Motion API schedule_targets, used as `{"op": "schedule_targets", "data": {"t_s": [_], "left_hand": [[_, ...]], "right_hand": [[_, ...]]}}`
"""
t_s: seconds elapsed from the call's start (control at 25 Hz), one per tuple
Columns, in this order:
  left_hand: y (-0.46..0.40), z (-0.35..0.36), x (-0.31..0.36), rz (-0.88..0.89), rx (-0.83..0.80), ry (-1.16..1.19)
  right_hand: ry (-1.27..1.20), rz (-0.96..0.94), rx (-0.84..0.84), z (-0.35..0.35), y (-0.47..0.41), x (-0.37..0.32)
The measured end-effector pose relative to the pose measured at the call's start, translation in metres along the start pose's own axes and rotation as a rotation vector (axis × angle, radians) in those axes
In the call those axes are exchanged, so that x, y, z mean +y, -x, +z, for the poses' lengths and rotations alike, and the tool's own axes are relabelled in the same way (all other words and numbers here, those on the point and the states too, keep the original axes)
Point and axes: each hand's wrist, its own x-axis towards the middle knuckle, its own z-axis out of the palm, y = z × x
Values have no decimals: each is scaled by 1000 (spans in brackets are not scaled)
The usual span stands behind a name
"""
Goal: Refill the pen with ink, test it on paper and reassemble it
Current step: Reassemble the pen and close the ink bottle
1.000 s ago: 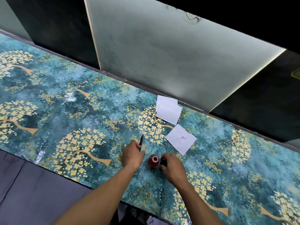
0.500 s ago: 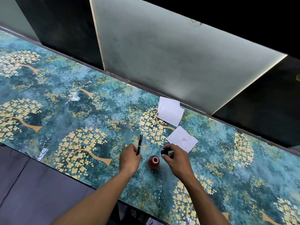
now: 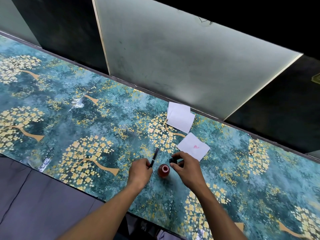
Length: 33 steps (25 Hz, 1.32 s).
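Two hands seen over teal tabletop (image 3: 72, 122) patterned with gold trees. Black pen (image 3: 154, 157) clamped in left hand (image 3: 140, 172), barrel pointed toward 1 o'clock. Small black cap (image 3: 172, 160) pinched between fingertips of right hand (image 3: 186, 168). Open ink bottle (image 3: 163, 170), red-brown, stood upright on tabletop between hands, touched by neither. White paper (image 3: 193, 146) with pink mark laid just beyond right hand at 1 o'clock. Further white sheets (image 3: 180, 119) stacked beyond it at 12 o'clock, near tabletop's far edge.
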Motion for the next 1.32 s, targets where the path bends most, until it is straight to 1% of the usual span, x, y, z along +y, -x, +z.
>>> {"op": "schedule_targets", "data": {"t_s": [0.08, 0.36, 0.48, 0.64, 0.76, 0.92, 1.04, 1.2, 1.32], "left_hand": [[0, -2, 0, 10, -2, 0], [2, -10, -3, 40, 30, -138], [2, -12, -9, 92, 50, -133], [5, -12, -12, 155, 26, -105], [7, -7, -15, 176, 12, -129], [9, -5, -12, 206, 20, -141], [9, -7, -8, 267, 28, -224], [5, -6, -4, 436, 25, -432], [2, -2, -4, 493, -3, -487]], "right_hand": [[-2, 1, 1, -1, 0, -2], [7, -14, 10, 1, 2, -7], [18, -34, 4, 4, 2, -9], [77, -90, -44, 6, 3, -9], [110, -126, -72, 7, 5, -11], [117, -142, -51, 5, 6, -14], [121, -145, -41, 4, 6, -15], [122, -144, -26, 2, 7, -14], [125, -134, -19, 2, 7, -13]]}}
